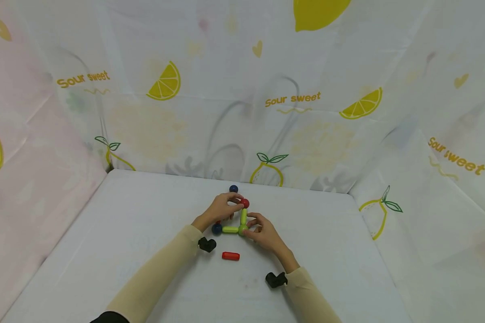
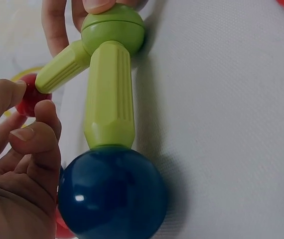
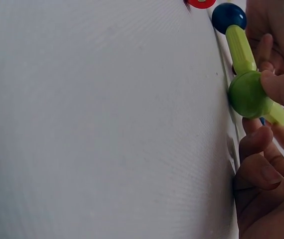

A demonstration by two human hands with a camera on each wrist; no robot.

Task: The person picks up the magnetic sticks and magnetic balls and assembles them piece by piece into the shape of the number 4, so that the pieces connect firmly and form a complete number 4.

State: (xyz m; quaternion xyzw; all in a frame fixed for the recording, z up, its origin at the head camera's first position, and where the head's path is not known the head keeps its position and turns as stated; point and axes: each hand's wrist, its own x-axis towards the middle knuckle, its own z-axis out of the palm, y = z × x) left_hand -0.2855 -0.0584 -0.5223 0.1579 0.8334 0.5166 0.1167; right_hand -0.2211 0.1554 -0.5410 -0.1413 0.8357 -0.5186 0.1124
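My left hand (image 1: 220, 207) pinches a red ball (image 1: 244, 203) between thumb and fingertips. From that ball a yellow-green rod (image 1: 244, 217) runs to a green ball (image 1: 243, 230), which my right hand (image 1: 267, 234) holds with its thumb on top and fingers curled at its side. A second yellow-green rod (image 2: 109, 94) joins the green ball to a dark blue ball (image 2: 113, 193), forming a corner. Part of a red piece (image 1: 218, 222) shows behind this blue ball, mostly hidden by the left hand. Another blue ball (image 1: 233, 189) sits just beyond the left fingers.
A loose red rod (image 1: 231, 256) lies on the white tabletop (image 1: 161, 251), nearer to me than the joined pieces. Black wrist mounts (image 1: 207, 244) stick out from both sleeves. Lemon-printed cloth (image 1: 210, 121) hangs behind the table and along its sides.
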